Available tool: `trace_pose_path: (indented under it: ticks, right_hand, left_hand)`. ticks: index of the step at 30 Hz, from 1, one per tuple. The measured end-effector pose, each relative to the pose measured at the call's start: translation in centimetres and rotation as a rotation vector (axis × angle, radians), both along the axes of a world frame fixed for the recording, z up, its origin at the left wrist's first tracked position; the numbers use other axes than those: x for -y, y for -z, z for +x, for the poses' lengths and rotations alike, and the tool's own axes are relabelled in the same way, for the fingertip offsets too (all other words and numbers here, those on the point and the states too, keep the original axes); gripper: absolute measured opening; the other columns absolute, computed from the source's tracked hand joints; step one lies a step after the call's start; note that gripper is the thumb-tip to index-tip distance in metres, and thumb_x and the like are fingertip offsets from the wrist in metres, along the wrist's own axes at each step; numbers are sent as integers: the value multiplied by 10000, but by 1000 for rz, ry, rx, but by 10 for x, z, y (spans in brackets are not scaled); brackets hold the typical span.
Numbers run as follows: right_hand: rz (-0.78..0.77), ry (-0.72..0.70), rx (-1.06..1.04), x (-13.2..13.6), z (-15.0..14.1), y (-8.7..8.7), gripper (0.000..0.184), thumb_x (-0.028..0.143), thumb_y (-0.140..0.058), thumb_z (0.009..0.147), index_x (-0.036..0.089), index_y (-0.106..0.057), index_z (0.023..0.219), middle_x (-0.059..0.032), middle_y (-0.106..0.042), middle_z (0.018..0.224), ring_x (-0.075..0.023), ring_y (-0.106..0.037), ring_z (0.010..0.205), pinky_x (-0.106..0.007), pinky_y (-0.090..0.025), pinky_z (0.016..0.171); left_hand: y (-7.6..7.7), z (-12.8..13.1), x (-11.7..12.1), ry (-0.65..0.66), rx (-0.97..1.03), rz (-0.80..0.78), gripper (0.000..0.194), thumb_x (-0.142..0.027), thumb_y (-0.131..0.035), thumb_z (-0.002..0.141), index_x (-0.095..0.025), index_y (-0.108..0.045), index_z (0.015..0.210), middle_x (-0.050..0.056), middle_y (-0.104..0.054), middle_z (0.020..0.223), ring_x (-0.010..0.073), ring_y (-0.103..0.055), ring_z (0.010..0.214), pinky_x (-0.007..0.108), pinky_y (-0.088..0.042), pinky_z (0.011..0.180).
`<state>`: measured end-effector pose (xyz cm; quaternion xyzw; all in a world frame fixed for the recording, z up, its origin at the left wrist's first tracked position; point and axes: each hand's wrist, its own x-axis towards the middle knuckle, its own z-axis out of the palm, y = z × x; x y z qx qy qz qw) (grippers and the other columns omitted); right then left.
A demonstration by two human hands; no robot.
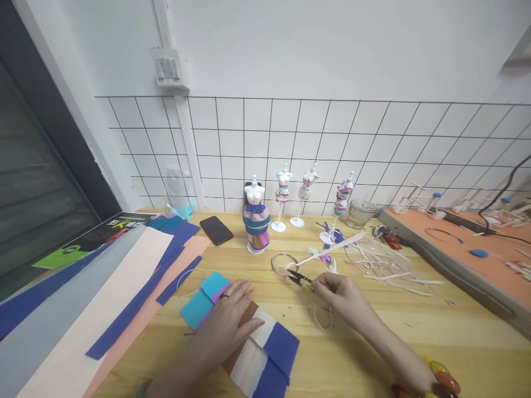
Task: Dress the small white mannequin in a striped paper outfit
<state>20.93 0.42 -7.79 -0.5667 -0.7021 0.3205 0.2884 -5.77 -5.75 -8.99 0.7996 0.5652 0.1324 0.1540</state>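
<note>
My left hand (226, 318) lies flat with fingers stretched out on a banded piece of crepe paper (282, 348), pressing it to the table. Its bands run turquoise, purple, brown, off-white and dark blue; the hand hides part of the middle. In my right hand (338, 293), fingers closed, is a small pair of dark thread snips (299, 278), blades pointing left. Their tips are near a ring of thin band (284, 263). Beyond stands a white mini dress form (254, 194) in a layered skirt of pink, blue, turquoise, purple and brown.
Long crepe paper strips (124, 276) cover the left side, beside a black phone (216, 230). Smaller dress forms (282, 179) stand along the tiled wall. Rightward are paper scraps (326, 257), a glass jar (360, 214), a clear bag with pale strips (381, 265) and an orange-topped board (464, 243).
</note>
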Motion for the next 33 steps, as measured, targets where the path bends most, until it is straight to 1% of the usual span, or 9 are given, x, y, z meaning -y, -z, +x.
trace_pose_path:
  ticks: [6, 12, 14, 17, 19, 23, 26, 29, 33]
  right_hand:
    - [-95, -137, -177, 13, -23, 9, 338, 463, -476, 781, 191, -450, 582, 48, -377, 525, -105, -356, 505, -227, -285, 484]
    - [-185, -240, -292, 26, -38, 9, 343, 483, -547, 744, 166, -525, 613, 43, -389, 538, -93, -310, 486, -232, -241, 472]
    - [-196, -261, -329, 29, -41, 6, 346, 481, -559, 742, 159, -530, 618, 34, -400, 555, -99, -321, 510, -236, -238, 493]
    - [-193, -274, -335, 31, -43, 2, 358, 488, -560, 744, 164, -509, 600, 34, -388, 560, -105, -322, 530, -243, -242, 516]
    - [-200, -275, -328, 31, -43, 1, 362, 493, -558, 744, 168, -501, 595, 36, -380, 556, -107, -317, 531, -248, -242, 519]
    - [-185, -256, -298, 26, -34, 3, 365, 503, -550, 751, 171, -508, 607, 27, -400, 570, -119, -344, 549, -257, -269, 532]
    - [-119, -220, -249, 21, -23, 1, 365, 500, -530, 777, 170, -536, 622, 22, -419, 574, -133, -383, 564, -264, -302, 550]
    - [-24, -198, -164, 20, -17, -4, 357, 479, -512, 814, 166, -580, 653, 4, -487, 580, -150, -445, 582, -270, -337, 568]
    - [101, -227, -77, 25, -18, -9, 341, 434, -492, 856, 165, -624, 693, -28, -587, 622, -168, -521, 611, -270, -386, 587]
  left_hand:
    - [-1, 4, -6, -10, 129, 79, 414, -279, -440, 918, -175, -509, 1313, 85, -531, 1366, 243, -458, 1268, 427, -376, 1065]
    - [1, 5, -9, 109, 272, 169, 467, -102, -508, 854, -273, -519, 1288, 31, -612, 1271, 197, -541, 1137, 358, -444, 963]
    - [5, 5, -10, 121, 271, 182, 422, -95, -554, 830, -271, -579, 1214, 20, -666, 1173, 192, -571, 1069, 336, -455, 925]
    - [11, 5, -13, 129, 251, 197, 246, -127, -573, 839, -245, -676, 1030, 18, -715, 1013, 191, -603, 970, 314, -467, 860]
    - [15, 5, -15, 129, 235, 215, 186, -130, -555, 856, -224, -697, 930, 25, -726, 945, 188, -615, 917, 301, -470, 812]
    - [18, 2, -17, 137, 189, 263, 130, -153, -571, 863, -192, -694, 843, 25, -721, 845, 181, -619, 835, 282, -457, 732]
    - [19, -1, -18, 144, 146, 309, 148, -189, -563, 877, -197, -696, 813, 19, -706, 789, 183, -613, 783, 290, -437, 693]
    - [21, -3, -19, 133, 108, 359, 193, -215, -534, 893, -209, -705, 803, 24, -692, 748, 198, -597, 746, 306, -425, 669]
    - [22, -1, -19, 104, 85, 420, 279, -194, -488, 905, -201, -698, 722, 34, -650, 658, 205, -574, 712, 332, -427, 702]
